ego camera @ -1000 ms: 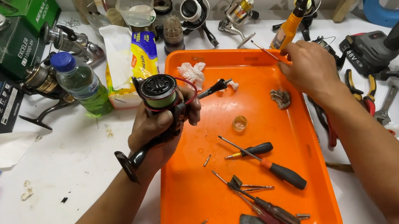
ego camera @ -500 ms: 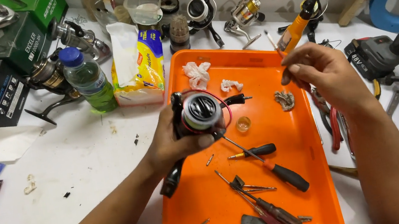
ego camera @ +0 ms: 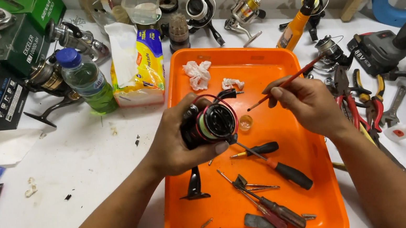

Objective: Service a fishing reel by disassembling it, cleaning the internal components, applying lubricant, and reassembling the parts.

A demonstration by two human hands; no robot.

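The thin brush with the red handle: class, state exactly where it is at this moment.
In the head view, the right hand holds the thin brush over the orange tray, its tip pointing toward the fishing reel in the left hand.
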